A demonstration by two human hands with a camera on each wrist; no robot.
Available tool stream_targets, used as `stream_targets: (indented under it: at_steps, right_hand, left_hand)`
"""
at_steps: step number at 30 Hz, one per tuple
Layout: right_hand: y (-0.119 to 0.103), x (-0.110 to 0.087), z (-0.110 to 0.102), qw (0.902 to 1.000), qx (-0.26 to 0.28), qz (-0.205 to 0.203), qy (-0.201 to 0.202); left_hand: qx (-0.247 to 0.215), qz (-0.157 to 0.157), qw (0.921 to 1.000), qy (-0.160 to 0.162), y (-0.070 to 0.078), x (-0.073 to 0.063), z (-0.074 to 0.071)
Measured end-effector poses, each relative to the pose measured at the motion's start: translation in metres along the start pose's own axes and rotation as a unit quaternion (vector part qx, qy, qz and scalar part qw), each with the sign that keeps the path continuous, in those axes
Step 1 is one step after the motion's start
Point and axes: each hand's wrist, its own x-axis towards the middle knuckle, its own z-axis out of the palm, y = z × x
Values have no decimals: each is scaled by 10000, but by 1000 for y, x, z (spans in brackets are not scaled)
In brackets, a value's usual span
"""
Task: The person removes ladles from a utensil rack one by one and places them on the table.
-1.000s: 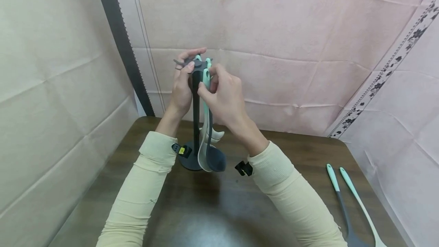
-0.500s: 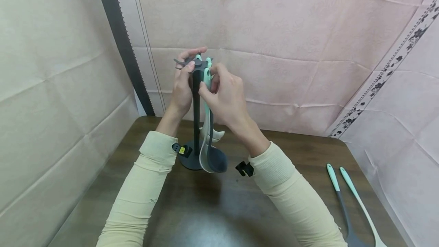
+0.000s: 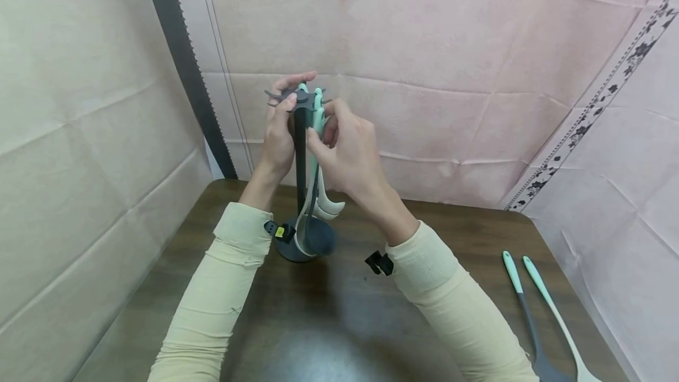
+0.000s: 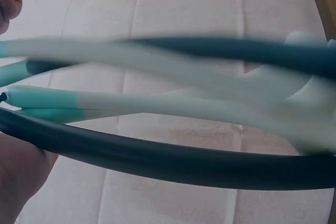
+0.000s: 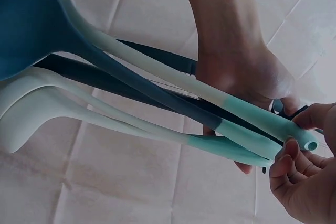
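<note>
My left hand (image 3: 278,134) grips the top of a dark utensil stand (image 3: 300,158), its thumb lying on the hooked hub. With thumb and fingertips my right hand (image 3: 350,149) pinches the mint handle end of a cream ladle (image 5: 149,66), right beside the hub. Close by the cream ladle hangs a dark blue ladle (image 5: 31,30), whose bowl partly hides the cream one in the right wrist view. Behind them, pale utensils with mint handles (image 5: 37,111) hang with curved heads. In the left wrist view the cream handle (image 4: 110,53) is blurred.
On the right of the brown wooden table (image 3: 424,311) lie two more utensils: a dark turner-like one (image 3: 525,305) with a mint handle and a pale one (image 3: 557,314). The stand's round base (image 3: 286,250) stands near the back edge, before a cloth backdrop (image 3: 398,46).
The ladle bowls have swung left, over the stand's base, uncovering more of the pale utensils behind. Both hands keep nearly the same place and hold.
</note>
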Motion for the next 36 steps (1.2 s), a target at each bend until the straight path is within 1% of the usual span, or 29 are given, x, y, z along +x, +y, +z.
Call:
stream_targets:
  at_steps: [5,11,16,23,36]
  right_hand:
    - [1,-1,0,9998,96,51,-144]
    - [2,-1,-1,9992,192,-71,-330]
    - [4,-4,-5,9985,303,76,-452]
    - [7,-6,-9,9978,332,255,-512]
    - [8,-11,-12,9975,467,75,-529]
  left_hand:
    - [-22,-6,10000,5,1,0,0]
    - [61,6,10000,19,1,0,-1]
    - [-14,-4,10000,27,0,0,-1]
    - [66,96,9999,-26,2,0,-2]
    - [190,113,9997,-77,3,1,-3]
